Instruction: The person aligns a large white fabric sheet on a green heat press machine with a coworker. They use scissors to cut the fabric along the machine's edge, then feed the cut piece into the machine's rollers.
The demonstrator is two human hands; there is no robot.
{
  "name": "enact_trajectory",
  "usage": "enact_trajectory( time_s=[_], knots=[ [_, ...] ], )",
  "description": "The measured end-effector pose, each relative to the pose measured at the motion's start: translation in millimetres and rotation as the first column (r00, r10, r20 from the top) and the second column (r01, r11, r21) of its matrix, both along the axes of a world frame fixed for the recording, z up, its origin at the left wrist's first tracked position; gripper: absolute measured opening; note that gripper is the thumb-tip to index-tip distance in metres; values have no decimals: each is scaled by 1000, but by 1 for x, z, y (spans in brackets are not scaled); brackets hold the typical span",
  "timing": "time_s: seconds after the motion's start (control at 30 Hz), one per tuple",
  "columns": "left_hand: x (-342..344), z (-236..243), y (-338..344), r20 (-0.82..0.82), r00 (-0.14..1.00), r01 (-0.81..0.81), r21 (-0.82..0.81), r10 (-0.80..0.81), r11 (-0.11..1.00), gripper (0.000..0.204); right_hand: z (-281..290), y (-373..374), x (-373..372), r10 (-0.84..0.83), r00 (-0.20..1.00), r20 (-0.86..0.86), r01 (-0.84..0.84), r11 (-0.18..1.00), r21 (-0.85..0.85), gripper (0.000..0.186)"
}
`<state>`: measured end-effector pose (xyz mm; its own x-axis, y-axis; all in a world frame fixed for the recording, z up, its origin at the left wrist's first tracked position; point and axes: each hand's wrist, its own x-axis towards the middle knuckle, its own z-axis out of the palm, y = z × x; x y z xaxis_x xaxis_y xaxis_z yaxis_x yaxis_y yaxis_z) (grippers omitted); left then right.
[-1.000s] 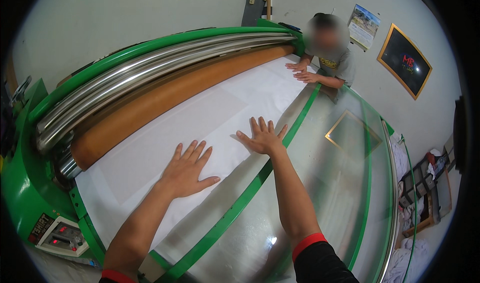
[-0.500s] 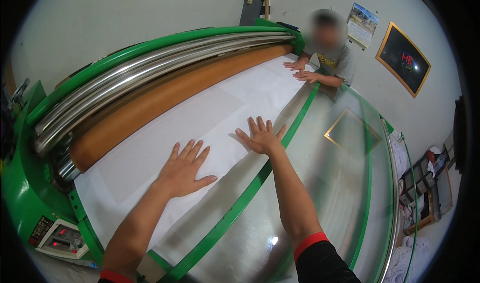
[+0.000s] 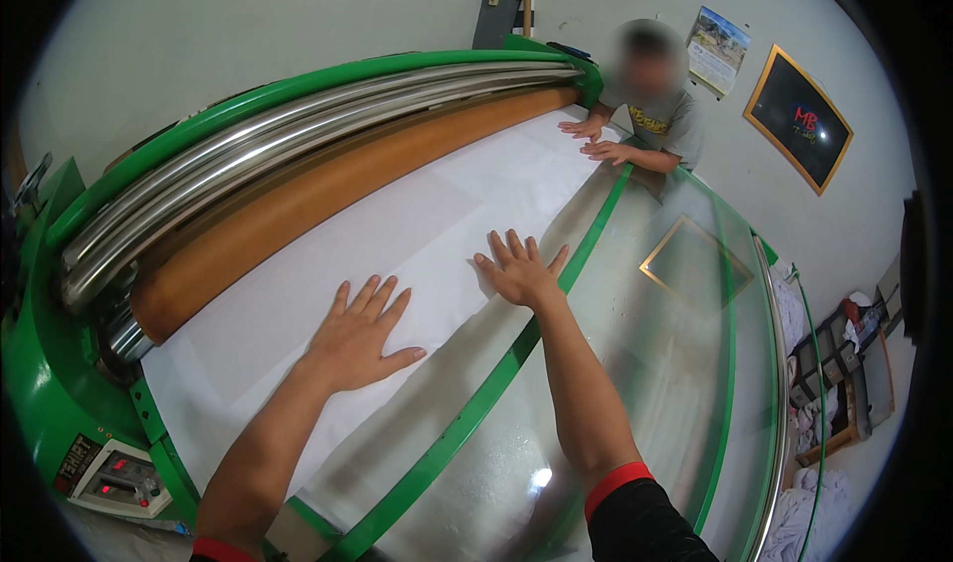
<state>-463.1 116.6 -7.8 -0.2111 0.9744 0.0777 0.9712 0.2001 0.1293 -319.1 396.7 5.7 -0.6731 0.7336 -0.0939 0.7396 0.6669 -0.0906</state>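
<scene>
A white sheet (image 3: pixel 506 170), paper or cloth, lies along the bed of a green machine, and its far edge meets a long brown roller (image 3: pixel 298 210). A fainter rectangular layer shows within the white area. My left hand (image 3: pixel 352 339) rests palm down on the sheet's near side, fingers spread, holding nothing. Farther along to the right, my right hand (image 3: pixel 521 272) also lies palm down with its fingers apart, close to the green bar (image 3: pixel 476 408) at the front. At the far end, another person's two hands (image 3: pixel 599 137) lie on the same sheet.
Shiny metal rollers (image 3: pixel 288 125) run behind the brown one under a green frame. A control box (image 3: pixel 121 478) with red displays sits at lower left. A translucent panel (image 3: pixel 635 353) spans the near right. Piled white cloth (image 3: pixel 814 512) lies at lower right.
The whole view has shifted slightly. My hands and the other person's hands stay nearly where they were on the white sheet.
</scene>
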Motion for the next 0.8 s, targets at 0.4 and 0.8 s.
enact_trajectory(
  time_s=[0.4, 0.8],
  knots=[
    [-3, 1, -7, -6, 998, 61, 15, -61, 998, 75, 1, -11, 3, 4, 999, 38, -6, 999, 41, 88],
    [-1, -2, 2, -35, 995, 95, 2, -95, 995, 67, -13, 43, -67, 97, 988, -120, -83, 989, 119, 109]
  ],
)
